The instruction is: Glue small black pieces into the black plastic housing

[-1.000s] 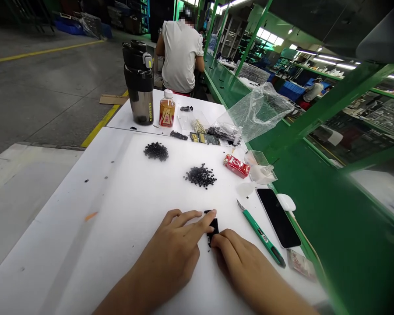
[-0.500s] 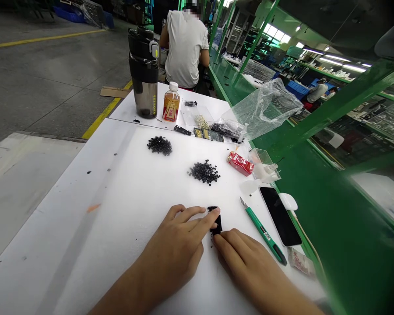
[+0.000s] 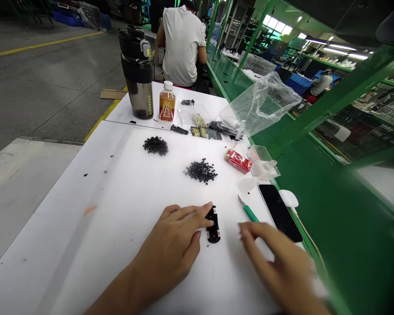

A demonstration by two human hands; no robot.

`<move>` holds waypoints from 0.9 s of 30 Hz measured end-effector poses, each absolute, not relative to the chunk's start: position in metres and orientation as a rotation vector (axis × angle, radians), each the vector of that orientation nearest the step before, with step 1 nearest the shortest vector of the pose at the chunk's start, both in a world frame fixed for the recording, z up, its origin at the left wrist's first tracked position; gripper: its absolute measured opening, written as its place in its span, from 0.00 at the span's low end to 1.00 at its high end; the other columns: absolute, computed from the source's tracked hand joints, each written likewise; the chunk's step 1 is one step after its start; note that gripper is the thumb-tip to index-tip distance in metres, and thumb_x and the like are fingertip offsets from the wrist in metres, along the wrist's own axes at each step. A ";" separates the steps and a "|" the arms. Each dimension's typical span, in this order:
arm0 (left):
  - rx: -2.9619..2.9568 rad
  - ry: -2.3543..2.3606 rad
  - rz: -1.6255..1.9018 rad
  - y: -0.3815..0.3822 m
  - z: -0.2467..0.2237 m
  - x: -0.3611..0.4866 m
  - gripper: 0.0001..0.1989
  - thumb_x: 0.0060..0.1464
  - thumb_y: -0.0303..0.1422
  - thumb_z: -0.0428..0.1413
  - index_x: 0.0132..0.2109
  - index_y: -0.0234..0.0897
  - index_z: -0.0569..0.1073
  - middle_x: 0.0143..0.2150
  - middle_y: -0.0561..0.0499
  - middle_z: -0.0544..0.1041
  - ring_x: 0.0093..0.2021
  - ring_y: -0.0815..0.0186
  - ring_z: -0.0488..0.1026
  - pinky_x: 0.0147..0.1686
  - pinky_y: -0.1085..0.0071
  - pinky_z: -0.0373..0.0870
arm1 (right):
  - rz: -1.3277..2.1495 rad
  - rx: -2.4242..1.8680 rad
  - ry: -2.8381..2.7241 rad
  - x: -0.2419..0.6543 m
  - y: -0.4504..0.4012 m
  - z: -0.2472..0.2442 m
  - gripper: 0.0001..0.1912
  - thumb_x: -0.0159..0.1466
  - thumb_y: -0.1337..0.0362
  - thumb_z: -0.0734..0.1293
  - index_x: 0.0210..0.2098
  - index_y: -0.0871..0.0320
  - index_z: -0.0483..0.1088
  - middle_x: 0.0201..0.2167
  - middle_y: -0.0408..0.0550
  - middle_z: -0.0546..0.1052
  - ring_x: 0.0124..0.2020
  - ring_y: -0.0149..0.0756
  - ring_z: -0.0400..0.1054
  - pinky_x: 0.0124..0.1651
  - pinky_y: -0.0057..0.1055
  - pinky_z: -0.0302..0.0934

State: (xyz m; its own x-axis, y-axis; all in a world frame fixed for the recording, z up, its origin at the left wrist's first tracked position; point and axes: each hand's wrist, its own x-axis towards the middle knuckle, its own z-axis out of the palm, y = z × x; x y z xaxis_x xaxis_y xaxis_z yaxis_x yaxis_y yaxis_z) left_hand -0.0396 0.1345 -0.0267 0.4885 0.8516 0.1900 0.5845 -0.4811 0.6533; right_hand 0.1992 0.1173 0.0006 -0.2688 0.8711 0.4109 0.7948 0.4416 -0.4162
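Beneath the fingertips of my left hand lies a small oblong black plastic part with silvery bits near its corners. The left fingers are stretched out, and the index and middle fingertips rest on its upper left side. My right hand hovers to the right of the part, blurred by motion, its thumb and index fingertips drawn together. Whether something small is between them is too blurred to make out. Under that hand, a green utility knife is partly hidden. Beyond the hands is a pile of small black pieces.
A second black pile lies farther left. Toward the right edge are a red box, a phone and a white mouse-like object. A tumbler, a drink bottle and a plastic bag stand behind. A person sits beyond.
My right hand has left the black part and moved right, over the knife. My left hand stays at the part, which is now more exposed. The camera view has shifted slightly.
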 end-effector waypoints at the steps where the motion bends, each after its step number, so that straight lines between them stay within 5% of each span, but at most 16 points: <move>1: 2.213 1.224 0.689 0.134 -0.026 -0.039 0.30 0.65 0.24 0.46 0.70 0.48 0.52 0.60 0.63 0.75 0.61 0.77 0.67 0.60 0.70 0.57 | 0.121 -1.568 -1.998 0.207 0.126 0.006 0.06 0.70 0.62 0.66 0.40 0.57 0.74 0.33 0.44 0.78 0.30 0.28 0.72 0.29 0.23 0.64; 4: 2.211 1.383 0.690 0.133 -0.026 -0.037 0.29 0.67 0.32 0.49 0.71 0.49 0.51 0.66 0.59 0.69 0.62 0.70 0.66 0.60 0.65 0.59 | 0.231 -1.960 -1.647 0.229 0.161 0.010 0.24 0.66 0.48 0.68 0.53 0.58 0.71 0.44 0.50 0.79 0.39 0.38 0.76 0.39 0.31 0.70; 7: 2.264 1.462 0.668 0.133 -0.032 -0.036 0.30 0.67 0.39 0.51 0.71 0.48 0.51 0.68 0.56 0.66 0.65 0.62 0.64 0.60 0.58 0.57 | 0.581 -1.937 -1.545 0.237 0.198 -0.003 0.45 0.61 0.46 0.71 0.69 0.62 0.57 0.59 0.60 0.72 0.54 0.47 0.71 0.57 0.44 0.66; 12: 2.318 1.505 0.601 0.137 -0.036 -0.038 0.31 0.66 0.41 0.53 0.71 0.52 0.52 0.66 0.57 0.68 0.63 0.58 0.63 0.60 0.55 0.59 | 0.715 -1.787 -1.501 0.231 0.218 -0.012 0.23 0.66 0.51 0.66 0.53 0.60 0.72 0.48 0.52 0.77 0.42 0.38 0.71 0.51 0.38 0.64; 15: 2.301 1.511 0.556 0.138 -0.033 -0.039 0.31 0.65 0.43 0.54 0.71 0.54 0.53 0.65 0.57 0.69 0.60 0.57 0.64 0.59 0.54 0.63 | 0.680 -1.756 -1.338 0.231 0.200 0.002 0.22 0.66 0.48 0.67 0.50 0.59 0.72 0.50 0.52 0.76 0.39 0.35 0.71 0.42 0.31 0.65; 18: 2.271 1.549 0.506 0.137 -0.030 -0.041 0.30 0.66 0.44 0.53 0.71 0.58 0.53 0.64 0.57 0.69 0.60 0.56 0.63 0.54 0.55 0.66 | 0.930 -1.684 -1.207 0.228 0.174 0.013 0.23 0.67 0.44 0.66 0.42 0.60 0.73 0.32 0.48 0.75 0.29 0.32 0.68 0.34 0.28 0.62; 20: 2.267 1.575 0.474 0.136 -0.030 -0.042 0.30 0.66 0.44 0.52 0.71 0.59 0.53 0.64 0.58 0.70 0.61 0.55 0.62 0.50 0.57 0.67 | 1.151 -1.637 -1.002 0.220 0.157 0.011 0.24 0.67 0.42 0.65 0.38 0.59 0.71 0.19 0.41 0.64 0.21 0.29 0.59 0.27 0.26 0.57; 22: 2.290 1.573 0.454 0.137 -0.030 -0.042 0.30 0.66 0.45 0.52 0.71 0.59 0.53 0.64 0.57 0.69 0.61 0.55 0.62 0.50 0.57 0.67 | 1.256 -1.604 -0.717 0.207 0.143 0.006 0.23 0.63 0.43 0.70 0.35 0.58 0.68 0.19 0.38 0.58 0.19 0.25 0.52 0.22 0.23 0.52; 27: 2.343 1.524 0.454 0.140 -0.029 -0.043 0.31 0.65 0.45 0.53 0.71 0.56 0.53 0.64 0.56 0.69 0.61 0.56 0.62 0.54 0.56 0.64 | 1.292 -1.468 -0.360 0.180 0.130 -0.007 0.26 0.54 0.50 0.77 0.30 0.56 0.58 0.25 0.41 0.64 0.23 0.27 0.59 0.23 0.22 0.61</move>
State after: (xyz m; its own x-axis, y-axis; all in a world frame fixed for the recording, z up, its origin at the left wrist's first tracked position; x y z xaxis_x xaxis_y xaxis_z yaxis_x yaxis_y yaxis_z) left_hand -0.0427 0.1397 -0.0285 0.3840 0.9184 0.0948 0.8206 -0.3866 0.4208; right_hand 0.1797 0.1302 -0.0065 0.3603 0.7817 -0.5090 -0.4057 -0.3601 -0.8401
